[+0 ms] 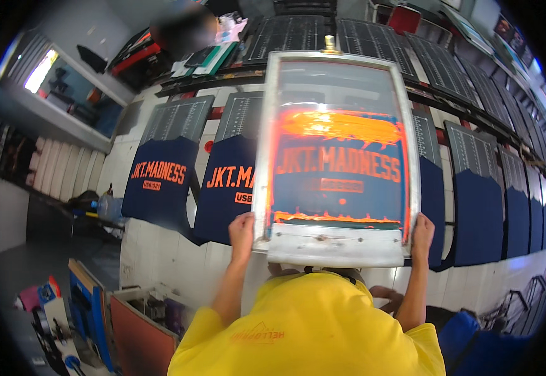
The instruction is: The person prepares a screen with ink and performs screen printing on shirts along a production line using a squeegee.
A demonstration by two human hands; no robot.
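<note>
In front of me is a screen-printing frame (414, 156) with a silver metal rim and see-through mesh. Bright orange ink (342, 126) lies thick across its upper middle, and orange lettering shows in the mesh below. A squeegee (335, 241) with a metal holder rests at the near end, orange ink along its blade. My left hand (241, 233) grips the frame's near left edge; my right hand (422, 233) grips the near right edge. Dark blue fabric with orange lettering (238, 182) is partly covered by the frame. Whether the frame touches the board beneath cannot be told.
Another printed dark blue fabric piece (160, 178) lies on a board at left. Dark blue pieces (481, 216) without visible lettering line the boards to the right. A second row of grey boards (288, 37) stands behind. Framed screens (88, 313) lean at lower left.
</note>
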